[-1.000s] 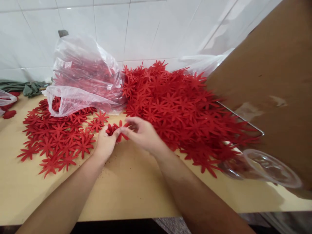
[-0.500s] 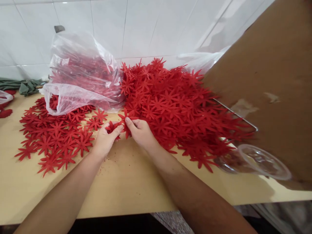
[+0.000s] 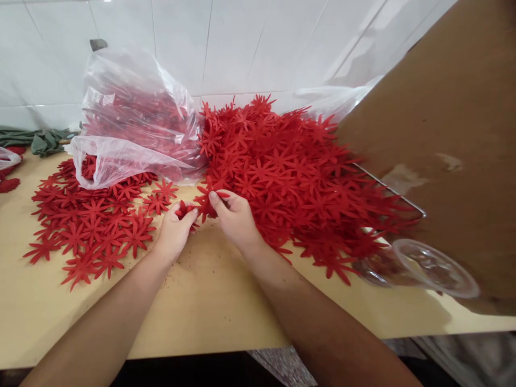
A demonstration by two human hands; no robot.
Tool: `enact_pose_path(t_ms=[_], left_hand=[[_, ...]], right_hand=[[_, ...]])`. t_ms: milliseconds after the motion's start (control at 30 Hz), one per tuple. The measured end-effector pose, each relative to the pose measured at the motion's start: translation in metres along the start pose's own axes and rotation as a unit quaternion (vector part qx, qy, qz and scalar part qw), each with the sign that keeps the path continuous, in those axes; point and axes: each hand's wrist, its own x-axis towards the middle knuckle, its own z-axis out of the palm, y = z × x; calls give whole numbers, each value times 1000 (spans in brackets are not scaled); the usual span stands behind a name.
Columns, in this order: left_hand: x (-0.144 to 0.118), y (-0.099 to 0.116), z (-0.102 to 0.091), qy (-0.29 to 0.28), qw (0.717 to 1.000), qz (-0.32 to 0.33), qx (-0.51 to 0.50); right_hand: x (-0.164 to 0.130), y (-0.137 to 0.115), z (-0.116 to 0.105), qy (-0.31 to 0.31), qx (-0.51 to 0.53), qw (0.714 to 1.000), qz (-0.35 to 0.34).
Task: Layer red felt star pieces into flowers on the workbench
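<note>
1. Hands meet at the centre of my view, over a pale wooden bench (image 3: 226,317).
2. My left hand (image 3: 173,234) has its fingers pinched shut on a small bunch of red flower cutouts (image 3: 184,208).
3. My right hand (image 3: 236,217), just to its 3 o'clock, pinches a single red cutout (image 3: 206,201) between thumb and forefingers; the two hands almost touch.
4. At 9 o'clock, flat cutouts (image 3: 92,226) lie spread in a loose layer.
5. At 1 o'clock sits a deep heap of cutouts (image 3: 290,172); at 11 o'clock, a clear plastic bag (image 3: 133,123) holds more.
6. At 4 o'clock rests a clear plastic cup (image 3: 427,266) on its side, below a brown cardboard sheet (image 3: 455,134).
7. I judge each cutout feather-light, soft and floppy, with thin petals that snag on neighbours; pinching at the centre should lift it cleanly.
</note>
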Motion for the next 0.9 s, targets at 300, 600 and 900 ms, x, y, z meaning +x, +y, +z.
enact_pose_path(t_ms=[300, 600, 900], left_hand=[[1, 1, -1, 6, 1000, -15, -3], [0, 2, -1, -6, 999, -15, -27], [0, 1, -2, -7, 999, -9, -40]], right_hand=[[9, -8, -14, 81, 48, 994, 56], [3, -7, -12, 11, -17, 998, 54], [5, 0, -11, 17, -24, 999, 21]])
